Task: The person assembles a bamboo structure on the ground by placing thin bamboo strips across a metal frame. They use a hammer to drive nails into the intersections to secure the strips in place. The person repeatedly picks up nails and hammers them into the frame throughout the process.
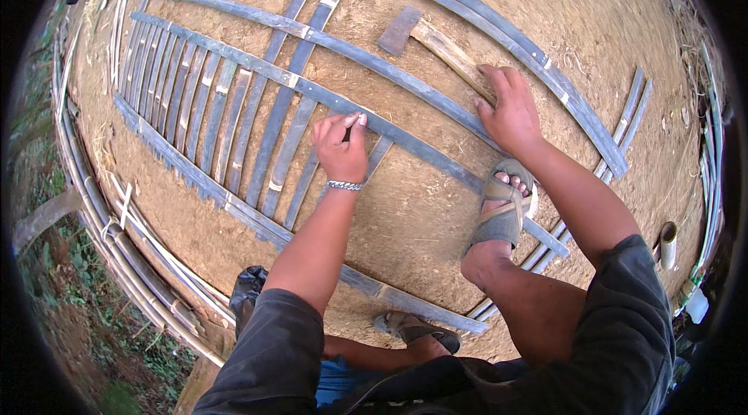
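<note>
On the dirt ground lies a frame of flat, dark split-bamboo slats, its long rails crossed by several shorter slats (220,91). My left hand (340,151) rests at the middle rail (257,64), thumb and fingers pinched together; whatever is between them is too small to make out. To its right, my right hand (512,113) has thumb and fingers around the end of the wooden handle of a hatchet (452,55). The hatchet lies flat between two long rails, its rusty head pointing away to the left. My palm hides the handle's tip.
My sandalled right foot (502,204) stands on the middle rail, and the other sandal (417,331) is beside the near rail (421,307). Bamboo poles (148,282) edge the ground at left, before a green slope. Loose strips (631,115) and a cut bamboo tube (668,246) lie right.
</note>
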{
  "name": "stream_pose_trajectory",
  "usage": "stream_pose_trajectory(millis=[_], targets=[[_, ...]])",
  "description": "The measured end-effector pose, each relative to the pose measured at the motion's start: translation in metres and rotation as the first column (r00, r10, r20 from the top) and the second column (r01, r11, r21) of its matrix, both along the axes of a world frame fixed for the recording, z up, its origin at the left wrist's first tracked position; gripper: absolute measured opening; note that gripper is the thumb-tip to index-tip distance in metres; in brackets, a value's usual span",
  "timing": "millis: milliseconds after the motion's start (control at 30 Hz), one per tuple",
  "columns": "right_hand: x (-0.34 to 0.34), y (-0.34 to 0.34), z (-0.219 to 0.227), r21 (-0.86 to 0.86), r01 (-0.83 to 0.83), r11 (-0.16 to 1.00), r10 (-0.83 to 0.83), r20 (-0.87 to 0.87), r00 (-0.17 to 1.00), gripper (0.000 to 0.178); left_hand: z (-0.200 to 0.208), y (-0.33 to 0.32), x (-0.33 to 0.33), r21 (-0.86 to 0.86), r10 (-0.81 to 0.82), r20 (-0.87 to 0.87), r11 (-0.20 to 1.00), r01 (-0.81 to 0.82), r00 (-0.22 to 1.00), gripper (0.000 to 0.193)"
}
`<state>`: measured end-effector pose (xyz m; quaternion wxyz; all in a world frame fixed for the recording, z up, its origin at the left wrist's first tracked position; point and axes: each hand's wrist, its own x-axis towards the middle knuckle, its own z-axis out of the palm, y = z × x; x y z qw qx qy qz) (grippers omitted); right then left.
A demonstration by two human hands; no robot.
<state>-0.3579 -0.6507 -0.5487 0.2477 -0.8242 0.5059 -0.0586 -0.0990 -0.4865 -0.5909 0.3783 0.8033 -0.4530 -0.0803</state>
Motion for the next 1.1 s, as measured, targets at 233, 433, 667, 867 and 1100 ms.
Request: stream_pose_trajectory(millis=[233,433,667,867,1100], targets=[[-0.002,-0.003,0.003,0.073,-0.048,0.996,0.058,-0.133,0.989,0.062,-0.003,-0.002,-0.001,-0.024,0.024,0.001,0.999,-0.024,1.000,0.010],[0.017,-0.004,0.017,0.228,-0.012,0.974,0.058,-0.197,0.979,0.062,-0.002,-0.003,-0.002,-0.039,0.031,-0.015,0.999,-0.031,0.999,0.008],[0.023,0.067,0.043,0.664,-0.033,0.747,-0.193,0.265,0.945,0.051,-0.002,-0.003,-0.001,-0.093,0.043,0.022,0.995,-0.041,0.999,0.008],[0.035,0.096,0.061,0.467,-0.162,0.869,0.162,0.039,0.986,0.050,-0.003,0.001,0.001,-0.094,0.050,0.022,0.994,-0.048,0.999,0.007],[0.038,0.097,0.056,0.453,-0.194,0.870,0.221,-0.007,0.975,0.053,-0.003,0.000,0.000,-0.087,0.038,0.034,0.996,-0.035,0.999,0.007]])
